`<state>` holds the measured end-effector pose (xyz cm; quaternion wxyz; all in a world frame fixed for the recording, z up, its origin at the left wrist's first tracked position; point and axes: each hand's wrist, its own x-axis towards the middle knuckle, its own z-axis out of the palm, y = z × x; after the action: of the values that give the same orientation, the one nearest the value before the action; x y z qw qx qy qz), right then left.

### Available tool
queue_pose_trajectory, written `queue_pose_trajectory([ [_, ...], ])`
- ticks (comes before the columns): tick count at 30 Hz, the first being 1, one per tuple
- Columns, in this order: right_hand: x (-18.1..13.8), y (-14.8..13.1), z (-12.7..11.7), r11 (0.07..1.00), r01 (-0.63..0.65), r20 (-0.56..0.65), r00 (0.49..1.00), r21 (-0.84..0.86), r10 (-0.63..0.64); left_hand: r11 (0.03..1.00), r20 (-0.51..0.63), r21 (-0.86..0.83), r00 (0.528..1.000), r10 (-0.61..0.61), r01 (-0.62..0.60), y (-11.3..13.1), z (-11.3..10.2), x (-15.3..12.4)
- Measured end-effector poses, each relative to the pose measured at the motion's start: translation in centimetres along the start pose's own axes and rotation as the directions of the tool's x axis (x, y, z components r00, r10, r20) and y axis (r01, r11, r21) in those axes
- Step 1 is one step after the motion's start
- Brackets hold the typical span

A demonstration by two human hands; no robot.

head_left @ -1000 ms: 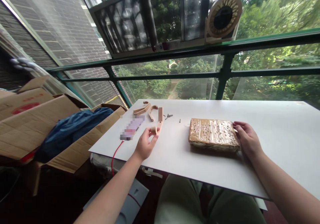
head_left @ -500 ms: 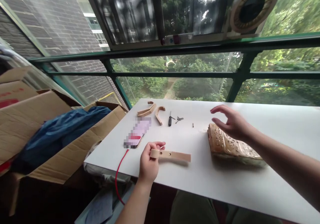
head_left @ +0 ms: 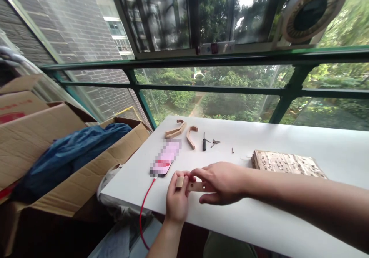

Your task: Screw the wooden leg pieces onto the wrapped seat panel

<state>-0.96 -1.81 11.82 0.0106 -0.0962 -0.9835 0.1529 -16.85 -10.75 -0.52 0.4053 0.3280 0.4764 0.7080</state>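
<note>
Head view: "Where is the wooden hook (head_left: pixel 197 186) to be found?"

"It is held between the two hands, above the near part of the white table (head_left: pixel 236 223). Its curved end is gripped by the left hand (head_left: pixel 176 202), whose fingers are curled around it. Two small round holes are seen along its straight part."

"How is the right hand (head_left: pixel 221 183) placed?"

"It is brought across from the other side with its back turned upward. Its fingers are reached over the straight part, close to the left fingertips, and its thumb is held apart below. The end of the hook is covered by it; whether that end is pinched cannot be told."

"What is set out beyond the hands?"

"A long bent piece (head_left: pixel 175 132) and a short bent piece (head_left: pixel 189 137), both wooden, are laid toward the far left corner. Nearer, a phone (head_left: pixel 170 152) is placed, partly blurred, with a red cable (head_left: pixel 141 215) hung over the table's edge. Farther right, a screwdriver (head_left: pixel 204 144), a cluster of screws (head_left: pixel 215 143) and a single screw (head_left: pixel 233 150) are seen. A wrapped block (head_left: pixel 288 164) is partly hidden by the right forearm."

"And at the left?"

"Blue material (head_left: pixel 72 154) is contained in a cardboard box (head_left: pixel 95 189)."
</note>
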Motion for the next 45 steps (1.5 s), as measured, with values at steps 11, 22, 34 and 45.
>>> queue_pose_trajectory([
  [11, -12.8, -2.5, 3.5, 0.909, -0.195, -0.230, 0.928, 0.369, 0.293, 0.985, 0.205, 0.005, 0.964, -0.169, 0.172, 1.1, 5.4, 0.2],
  [22, -24.2, -6.5, 7.8, 0.928, -0.114, -0.770, 0.528, 0.354, 0.358, 0.968, 0.736, 0.252, 0.645, -0.205, 0.020, 2.1, 15.3, -1.4],
  [34, -36.6, -2.8, 9.9, 0.806, -0.394, -0.796, 0.243, 0.442, 0.555, 0.180, 0.843, 0.461, 0.364, -0.397, -0.869, 1.9, 24.1, 2.5],
  [45, -38.1, -1.5, 9.1, 0.849, -0.360, -0.856, 0.201, 0.388, 0.476, 0.526, 0.762, 0.623, 0.296, -0.577, -0.579, 4.8, 28.1, 5.2],
])
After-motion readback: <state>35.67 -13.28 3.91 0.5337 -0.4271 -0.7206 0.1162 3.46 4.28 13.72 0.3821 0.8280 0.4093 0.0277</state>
